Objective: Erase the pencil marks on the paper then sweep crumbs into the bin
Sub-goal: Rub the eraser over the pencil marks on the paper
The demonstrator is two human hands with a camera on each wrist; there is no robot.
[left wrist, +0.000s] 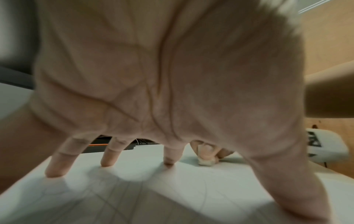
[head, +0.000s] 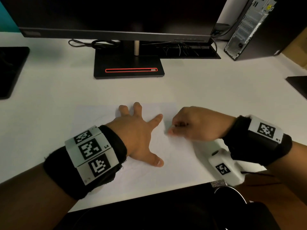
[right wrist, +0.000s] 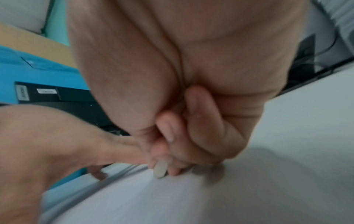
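Observation:
A white sheet of paper with faint pencil lines lies on the desk near its front edge. My left hand presses it flat, fingers spread and straight. My right hand sits just right of the left index finger, its fingers curled and pinching a small whitish eraser whose lower end touches the paper. The eraser also shows past the left fingers in the left wrist view. In the head view the eraser is mostly hidden by the fingers. No bin is in view.
A monitor with a black stand base stands behind the paper. A computer tower is at the back right, with cables behind the stand. Dark objects sit at the left edge and right edge. The desk's front edge is close.

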